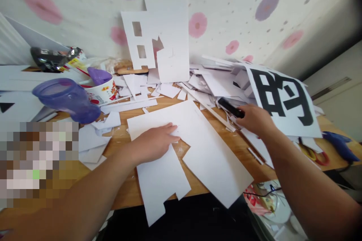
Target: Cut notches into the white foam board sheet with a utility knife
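Note:
My left hand lies flat with its fingers outstretched on a white foam board. A notch is cut through the board near the fingertips, and pieces are cut out of its front edge. The board's near corners reach over the table edge. My right hand is closed around a black utility knife, raised right of the board near the scraps; its blade does not show. Beside the right forearm hangs a white sheet with a large black printed character.
Behind stands a cut white board against the patterned wall. White offcuts cover the back of the table. At left are a purple translucent container and a paper cup. A blue glue gun and scissors lie right.

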`<control>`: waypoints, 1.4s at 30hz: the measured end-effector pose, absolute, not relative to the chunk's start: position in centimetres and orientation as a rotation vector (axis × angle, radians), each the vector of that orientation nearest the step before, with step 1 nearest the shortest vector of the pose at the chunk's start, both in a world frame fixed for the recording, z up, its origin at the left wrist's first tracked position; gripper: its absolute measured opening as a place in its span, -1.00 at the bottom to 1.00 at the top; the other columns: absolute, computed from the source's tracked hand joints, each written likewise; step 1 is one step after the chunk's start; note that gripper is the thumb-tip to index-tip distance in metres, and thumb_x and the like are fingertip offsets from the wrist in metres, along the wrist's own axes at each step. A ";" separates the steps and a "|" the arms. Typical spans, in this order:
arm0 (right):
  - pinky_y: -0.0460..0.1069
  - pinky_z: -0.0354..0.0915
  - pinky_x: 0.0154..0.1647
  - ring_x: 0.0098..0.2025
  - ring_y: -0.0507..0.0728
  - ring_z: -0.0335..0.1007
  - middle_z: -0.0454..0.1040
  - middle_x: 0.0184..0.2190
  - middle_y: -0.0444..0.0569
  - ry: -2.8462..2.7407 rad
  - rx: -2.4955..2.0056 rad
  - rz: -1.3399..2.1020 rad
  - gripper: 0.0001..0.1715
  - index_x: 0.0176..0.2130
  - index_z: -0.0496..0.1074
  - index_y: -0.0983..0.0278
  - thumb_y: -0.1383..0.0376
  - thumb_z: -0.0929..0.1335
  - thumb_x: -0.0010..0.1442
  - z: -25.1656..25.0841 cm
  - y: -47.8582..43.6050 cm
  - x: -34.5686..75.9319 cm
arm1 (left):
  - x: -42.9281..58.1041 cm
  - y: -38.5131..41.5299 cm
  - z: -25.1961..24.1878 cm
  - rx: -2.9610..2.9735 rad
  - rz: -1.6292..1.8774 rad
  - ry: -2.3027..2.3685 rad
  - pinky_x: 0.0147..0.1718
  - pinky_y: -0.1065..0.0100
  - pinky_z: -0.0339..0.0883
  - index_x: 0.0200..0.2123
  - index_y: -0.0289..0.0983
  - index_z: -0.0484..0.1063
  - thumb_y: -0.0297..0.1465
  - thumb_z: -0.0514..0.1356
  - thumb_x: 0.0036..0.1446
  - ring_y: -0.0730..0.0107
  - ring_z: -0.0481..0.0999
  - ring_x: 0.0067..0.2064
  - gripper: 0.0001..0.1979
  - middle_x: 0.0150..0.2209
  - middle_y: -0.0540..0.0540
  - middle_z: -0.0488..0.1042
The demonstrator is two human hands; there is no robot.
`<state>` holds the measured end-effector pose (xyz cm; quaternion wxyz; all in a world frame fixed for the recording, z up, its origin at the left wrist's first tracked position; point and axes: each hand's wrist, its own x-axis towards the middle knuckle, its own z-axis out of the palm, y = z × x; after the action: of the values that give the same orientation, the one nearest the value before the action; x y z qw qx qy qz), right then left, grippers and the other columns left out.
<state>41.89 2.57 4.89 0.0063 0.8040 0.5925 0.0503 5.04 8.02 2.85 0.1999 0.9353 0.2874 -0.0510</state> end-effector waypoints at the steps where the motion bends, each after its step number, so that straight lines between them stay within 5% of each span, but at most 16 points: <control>1: 0.02 0.19 -0.39 -0.25 0.25 0.43 0.51 -0.22 0.07 1.917 2.593 0.220 -0.64 -0.15 0.55 0.25 0.29 0.41 -0.01 5.7 2.3 41.9 | 4.9 8.2 2.9 2.609 -0.144 0.788 0.31 0.12 0.08 0.18 -0.13 0.44 -0.56 -0.01 0.24 0.21 0.07 0.40 -0.49 0.38 -0.09 0.12; 3: 0.01 0.18 -0.47 -0.42 0.18 0.37 0.47 -0.44 -0.03 2.095 2.885 0.221 -0.80 -0.35 0.53 0.25 0.28 0.48 -0.08 7.5 1.9 41.2 | 4.7 8.5 3.0 2.624 -0.154 0.757 0.33 0.16 0.04 0.16 -0.19 0.45 -0.57 -0.01 0.24 0.24 0.09 0.40 -0.51 0.37 -0.11 0.15; 6: -0.04 0.16 -0.63 -0.63 0.05 0.25 0.36 -0.61 -0.18 2.689 3.190 -0.590 -0.76 -0.37 0.48 0.21 0.25 0.54 -0.08 8.8 2.2 38.4 | 4.7 8.8 2.8 2.653 -0.161 0.736 0.33 0.20 0.02 0.16 -0.23 0.46 -0.60 0.01 0.21 0.26 0.08 0.40 -0.50 0.36 -0.13 0.17; 9: -0.04 0.27 -0.66 -0.63 0.07 0.38 0.47 -0.53 -0.13 3.071 2.639 -1.808 -0.74 -0.35 0.49 0.22 0.23 0.56 -0.04 7.4 3.5 34.4 | 4.7 8.8 2.6 2.653 -0.156 0.751 0.33 0.20 0.03 0.17 -0.20 0.45 -0.64 0.02 0.18 0.27 0.10 0.39 -0.46 0.36 -0.11 0.15; 11: -0.04 0.34 -0.61 -0.56 0.08 0.46 0.56 -0.40 -0.04 3.112 2.265 -2.047 -0.78 -0.32 0.53 0.24 0.23 0.55 0.03 5.4 4.4 32.3 | 4.8 8.7 2.6 2.650 -0.156 0.767 0.33 0.19 0.04 0.17 -0.17 0.45 -0.66 0.01 0.17 0.27 0.10 0.39 -0.44 0.36 -0.09 0.14; 18: -0.04 0.45 -0.40 -0.40 0.07 0.52 0.60 -0.28 0.00 3.306 1.913 -1.906 -0.76 -0.19 0.54 0.24 0.32 0.53 0.09 0.9 4.9 30.6 | 5.1 8.6 2.8 2.686 -0.132 0.726 0.28 0.15 0.17 0.14 -0.22 0.48 -0.69 0.04 0.14 0.15 0.14 0.37 -0.45 0.36 -0.18 0.15; 42: -0.01 0.48 -0.19 -0.23 0.13 0.56 0.61 -0.26 -0.04 3.369 1.713 -1.470 -0.75 -0.20 0.52 0.20 0.37 0.51 0.07 1.1 5.0 30.7 | 4.9 8.8 2.4 2.710 -0.036 0.692 0.25 0.16 0.23 0.07 -0.21 0.52 -0.67 0.08 0.13 0.13 0.23 0.34 -0.50 0.33 -0.15 0.24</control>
<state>30.70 5.03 1.08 -0.4410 0.3791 0.7456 -0.3254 4.92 8.76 2.44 0.1714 0.9545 0.2437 -0.0127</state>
